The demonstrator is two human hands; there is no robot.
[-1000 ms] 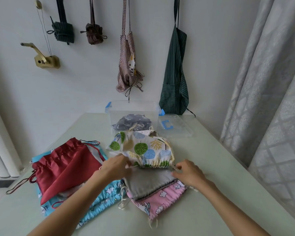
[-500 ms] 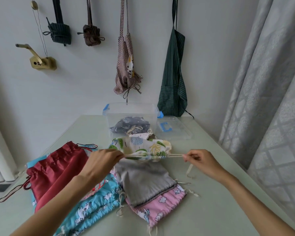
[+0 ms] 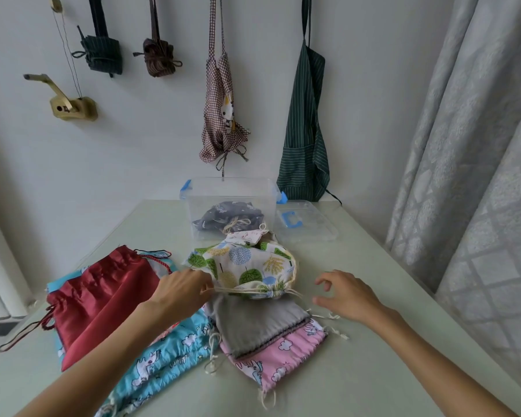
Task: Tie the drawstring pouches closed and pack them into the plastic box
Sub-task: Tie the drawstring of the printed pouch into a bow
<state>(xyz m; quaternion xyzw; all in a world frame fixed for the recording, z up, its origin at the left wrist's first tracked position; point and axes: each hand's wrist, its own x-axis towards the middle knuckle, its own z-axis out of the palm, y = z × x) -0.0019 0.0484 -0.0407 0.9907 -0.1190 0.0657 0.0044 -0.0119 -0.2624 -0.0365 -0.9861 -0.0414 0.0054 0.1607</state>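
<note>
1. Left hand (image 3: 181,291): fingers pinch the cream drawstring (image 3: 238,291) at the left end of the tree-print pouch (image 3: 247,267); cord runs from the fingertips rightward along the gathered mouth.
2. Right hand (image 3: 348,296): fingers spread and loosely curved, gripping nothing, just right of the pouch mouth, hovering over the surface (image 3: 358,371).
3. Tree-print pouch sits between the two hands, mouth cinched and facing the person, resting on the far edge of a grey pouch (image 3: 256,325).
4. Grey pouch lies under and below both sets of fingers, on top of a pink pouch (image 3: 278,358).
5. Left of the left fingers: red satin pouch (image 3: 103,299) on a blue cartoon-print pouch (image 3: 163,353).
6. Beyond the fingers, past the tree-print pouch: clear plastic box (image 3: 229,191), open, with a dark grey pouch (image 3: 229,216) inside. A small pale pouch (image 3: 247,236) lies just in front of the box.
7. Box lid (image 3: 309,228) lies flat on the surface, right of the box.
</note>
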